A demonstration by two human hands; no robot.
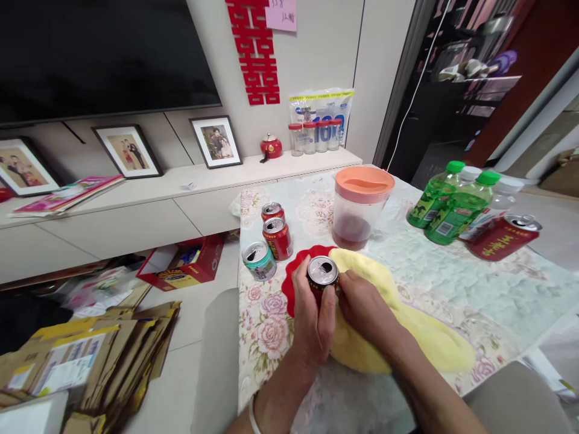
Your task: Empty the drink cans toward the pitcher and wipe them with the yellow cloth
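Note:
A dark red drink can (pixel 322 272) stands upright in my left hand (pixel 312 322), whose fingers and thumb wrap round its left and near sides. The silver top faces me, with its drinking hole open. My right hand (pixel 364 301) is closed against the can's right side, at the yellow cloth (pixel 375 271); its fingertips are partly hidden. The cloth spreads behind and below that hand, and trails to the right over the table. Under the can and my left hand lies a red scalloped plate (pixel 292 283), mostly covered.
Two red cans (pixel 278 238) and a teal can (pixel 259 262) stand left on the flowered tablecloth (pixel 271 325). Behind is a lidded jug (pixel 362 208) with brownish liquid. Green bottles (pixel 456 211) and a tilted large red can (pixel 504 238) are right. Flattened cardboard (pixel 113 355) lies left.

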